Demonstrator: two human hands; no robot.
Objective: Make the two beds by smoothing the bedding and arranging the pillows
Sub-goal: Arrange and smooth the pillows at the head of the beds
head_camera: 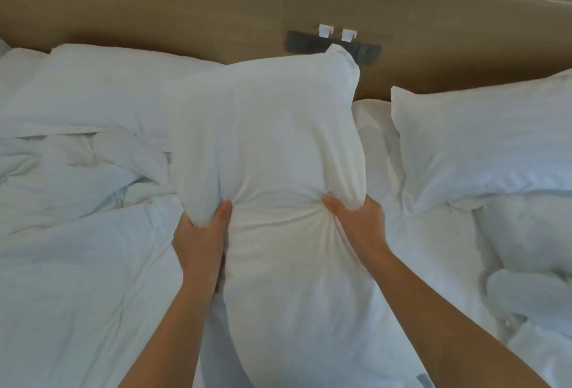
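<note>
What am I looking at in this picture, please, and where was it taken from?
There is no machine here. A person wears one wide-angle camera on the head, looking forward and down, so the two bare arms reaching in from below are their own. The left hand and the right hand each grip a bunched part of a white pillow, held up over the bedding. A second pillow lies on the right, and a third pillow lies on the left by the wooden headboard. A rumpled left duvet and right duvet are not yet smoothed. A dark switch panel sits on the headboard.
</note>
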